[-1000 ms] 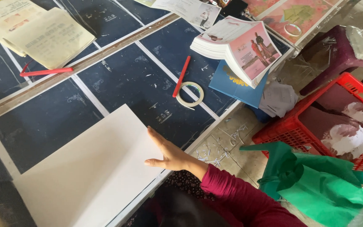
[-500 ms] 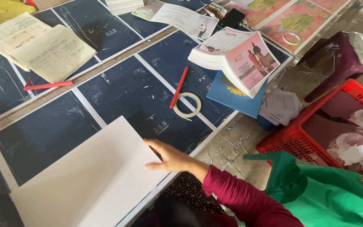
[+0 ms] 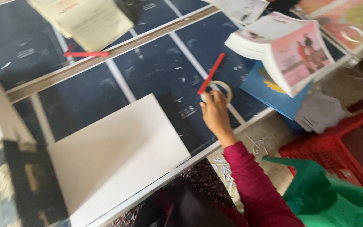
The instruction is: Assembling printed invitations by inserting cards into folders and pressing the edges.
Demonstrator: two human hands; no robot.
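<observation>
My right hand (image 3: pixel 215 114), in a dark pink sleeve, reaches over the dark blue table (image 3: pixel 156 71) and its fingers touch a ring of clear tape (image 3: pixel 218 90). A red stick (image 3: pixel 211 73) lies slanted beside the ring. A stack of white sheets (image 3: pixel 116 153) lies at the table's near edge, left of the hand and apart from it. The blur hides whether the fingers grip the tape. My left hand is not in view.
A pile of pink-covered booklets (image 3: pixel 284 46) rests on a blue folder (image 3: pixel 269 90) at the right. Yellowish papers (image 3: pixel 91 21) and a second red stick (image 3: pixel 87 54) lie at the back. A red plastic crate (image 3: pixel 337 147) and green cloth (image 3: pixel 337 197) sit at the lower right.
My right hand left the edge of the white sheets and moved right and forward to the tape ring. The camera view shifted and blurred.
</observation>
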